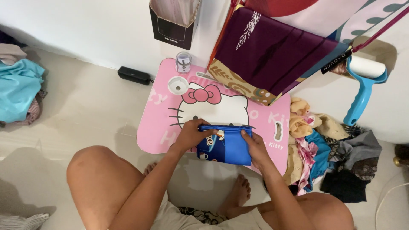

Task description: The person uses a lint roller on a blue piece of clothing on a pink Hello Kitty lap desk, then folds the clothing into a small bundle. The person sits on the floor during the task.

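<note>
A person sits on the floor with a small pink table in front of the knees. The table has a cartoon cat face with a pink bow on it. On the near part of the table lies a folded blue cloth with a little picture printed on it. Its bottom edge hangs a bit past the table's near edge.

The left hand rests on the top left corner of the blue cloth. Its fingers are curled down and pinch the folded edge. The right hand is on the right side of the cloth. Its fingers lie flat and press down, with the thumb at the top edge. Both hands touch the cloth.

The cloth looks soft, thin and light. It would bend and flop if lifted by one corner, so it seems best held at two corners or along the folded edge. It looks smooth, so the folds might slide apart. It does not look like it could break.

At the back of the table stands a small clear jar. A purple cloth hangs over the far right corner. A heap of clothes lies on the floor at the right, and a blue lint roller leans by the wall
</note>
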